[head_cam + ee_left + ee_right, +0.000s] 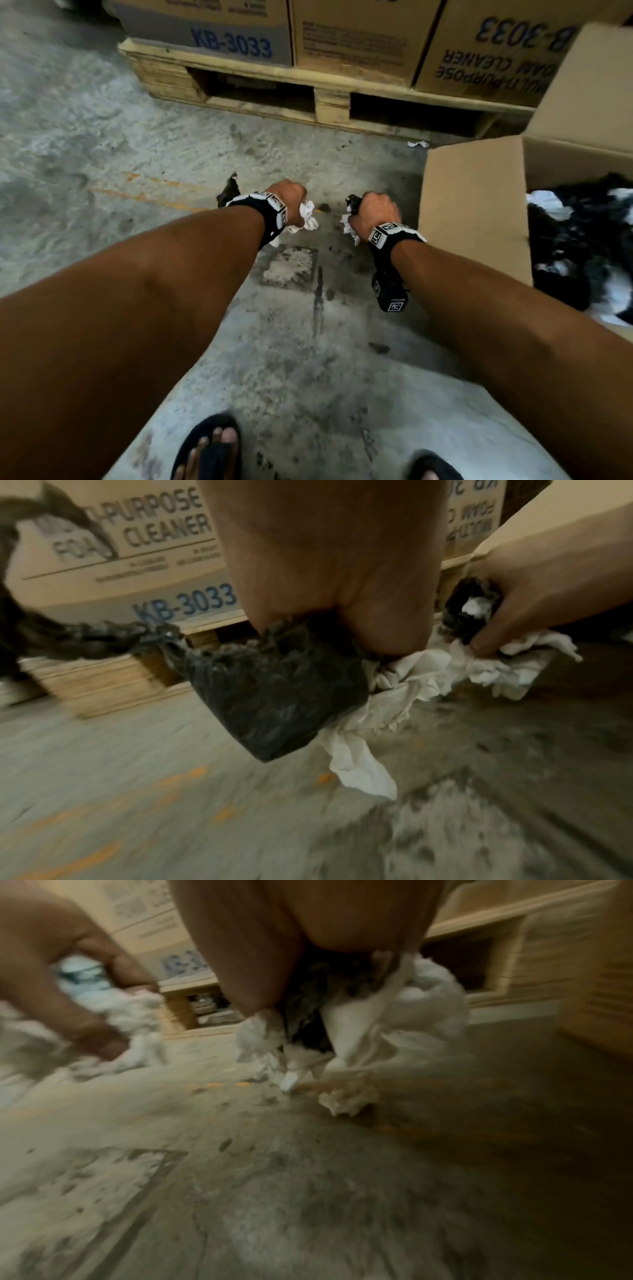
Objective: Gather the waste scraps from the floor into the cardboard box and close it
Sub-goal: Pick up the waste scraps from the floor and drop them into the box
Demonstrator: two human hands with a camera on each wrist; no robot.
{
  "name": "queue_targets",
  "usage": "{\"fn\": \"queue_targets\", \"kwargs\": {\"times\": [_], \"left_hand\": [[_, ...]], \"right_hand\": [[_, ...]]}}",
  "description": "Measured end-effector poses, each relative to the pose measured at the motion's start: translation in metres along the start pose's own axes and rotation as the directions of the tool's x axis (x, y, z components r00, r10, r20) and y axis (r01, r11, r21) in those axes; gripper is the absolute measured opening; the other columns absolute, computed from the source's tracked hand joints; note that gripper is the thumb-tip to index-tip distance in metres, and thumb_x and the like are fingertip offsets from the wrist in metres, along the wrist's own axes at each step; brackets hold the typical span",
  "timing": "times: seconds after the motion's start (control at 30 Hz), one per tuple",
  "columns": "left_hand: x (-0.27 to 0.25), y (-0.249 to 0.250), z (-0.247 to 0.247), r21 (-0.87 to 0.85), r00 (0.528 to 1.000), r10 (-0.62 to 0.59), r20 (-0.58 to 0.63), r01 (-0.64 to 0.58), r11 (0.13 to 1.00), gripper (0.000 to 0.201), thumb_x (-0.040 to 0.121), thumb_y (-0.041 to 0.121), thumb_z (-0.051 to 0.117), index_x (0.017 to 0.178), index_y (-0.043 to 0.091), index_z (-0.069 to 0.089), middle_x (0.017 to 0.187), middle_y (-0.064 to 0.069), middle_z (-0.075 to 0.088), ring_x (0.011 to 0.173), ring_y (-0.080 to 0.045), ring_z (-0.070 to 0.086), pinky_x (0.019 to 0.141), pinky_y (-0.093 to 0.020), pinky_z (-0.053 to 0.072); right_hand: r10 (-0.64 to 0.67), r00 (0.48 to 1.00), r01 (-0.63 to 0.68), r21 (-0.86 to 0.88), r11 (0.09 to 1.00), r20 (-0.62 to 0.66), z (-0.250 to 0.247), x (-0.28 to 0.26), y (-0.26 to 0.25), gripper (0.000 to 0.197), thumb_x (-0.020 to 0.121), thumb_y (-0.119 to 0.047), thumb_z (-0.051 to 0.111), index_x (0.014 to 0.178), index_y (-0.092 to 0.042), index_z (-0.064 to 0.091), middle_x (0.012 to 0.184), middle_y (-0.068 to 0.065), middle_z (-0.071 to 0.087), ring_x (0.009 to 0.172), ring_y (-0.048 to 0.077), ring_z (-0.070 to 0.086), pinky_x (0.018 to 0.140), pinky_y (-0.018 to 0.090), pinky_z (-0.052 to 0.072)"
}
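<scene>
My left hand [287, 198] grips a bunch of black and white scraps [284, 691] above the concrete floor, with white pieces [308, 216] hanging below the fist. A little to the right, my right hand [375, 210] grips its own bunch of white and black scraps [342, 1020]. The open cardboard box [472, 205] stands on the floor just right of my right hand, with black and white scraps [582, 246] inside and a flap [589, 89] raised. One small white scrap [418, 144] lies on the floor near the pallet. A crumpled white piece [347, 1100] sits below my right hand.
A wooden pallet [325, 99] loaded with printed cartons [212, 31] runs across the back. The stained concrete floor [291, 342] spreads between it and my sandalled feet [209, 448]. Orange paint marks [147, 192] lie at the left.
</scene>
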State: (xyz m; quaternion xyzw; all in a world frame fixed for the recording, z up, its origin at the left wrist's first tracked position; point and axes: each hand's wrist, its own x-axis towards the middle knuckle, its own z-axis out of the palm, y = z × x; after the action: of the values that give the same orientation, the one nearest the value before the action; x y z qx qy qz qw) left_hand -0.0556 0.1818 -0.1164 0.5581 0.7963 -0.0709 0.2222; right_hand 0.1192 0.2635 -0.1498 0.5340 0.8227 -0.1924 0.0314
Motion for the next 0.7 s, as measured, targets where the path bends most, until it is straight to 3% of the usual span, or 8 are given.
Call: {"fn": "queue_targets", "kwargs": {"times": [0.1, 0.33, 0.57, 0.7], "left_hand": [[0.014, 0.023, -0.012, -0.01, 0.998, 0.056, -0.009, -0.056, 0.998, 0.036, 0.07, 0.027, 0.077, 0.099, 0.01, 0.063, 0.104, -0.018, 0.067, 0.089, -0.039, 0.066, 0.063, -0.031, 0.043], [0.038, 0.024, -0.013, 0.022, 0.998, 0.066, -0.016, -0.066, 0.998, 0.04, 0.071, 0.025, 0.076, 0.107, 0.009, 0.064, 0.11, -0.018, 0.067, 0.094, -0.037, 0.066, 0.064, -0.03, 0.044], [0.034, 0.007, -0.012, -0.005, 0.998, 0.056, 0.012, -0.056, 0.998, 0.041, 0.072, 0.025, 0.077, 0.107, 0.01, 0.064, 0.109, -0.016, 0.066, 0.093, -0.036, 0.066, 0.064, -0.031, 0.045], [0.029, -0.005, -0.015, 0.002, 0.999, 0.05, 0.015, -0.05, 0.999, 0.043, 0.07, 0.025, 0.077, 0.108, 0.01, 0.063, 0.109, -0.016, 0.066, 0.086, -0.034, 0.064, 0.063, -0.031, 0.046]], "right_hand": [[0.1, 0.994, -0.101, 0.035, 0.994, 0.031, 0.004, -0.003, 0.011, 0.033, 0.089, -0.029, 0.069, 0.109, -0.003, 0.069, 0.115, 0.021, 0.069, 0.107, 0.04, 0.067, 0.085, 0.038, 0.054], [0.238, 0.964, -0.245, 0.054, 0.968, 0.116, 0.021, -0.001, 0.022, 0.033, 0.092, -0.027, 0.07, 0.111, 0.0, 0.067, 0.121, 0.022, 0.068, 0.111, 0.039, 0.066, 0.086, 0.039, 0.056], [0.181, 0.975, -0.175, -0.055, 0.983, 0.126, 0.024, 0.004, 0.009, 0.03, 0.089, -0.025, 0.07, 0.111, -0.005, 0.069, 0.117, 0.021, 0.069, 0.107, 0.041, 0.067, 0.088, 0.042, 0.057], [0.157, 0.978, -0.148, -0.074, 0.986, 0.14, 0.022, 0.01, 0.001, 0.034, 0.089, -0.026, 0.071, 0.115, -0.003, 0.068, 0.119, 0.022, 0.068, 0.109, 0.04, 0.067, 0.086, 0.038, 0.055]]}}
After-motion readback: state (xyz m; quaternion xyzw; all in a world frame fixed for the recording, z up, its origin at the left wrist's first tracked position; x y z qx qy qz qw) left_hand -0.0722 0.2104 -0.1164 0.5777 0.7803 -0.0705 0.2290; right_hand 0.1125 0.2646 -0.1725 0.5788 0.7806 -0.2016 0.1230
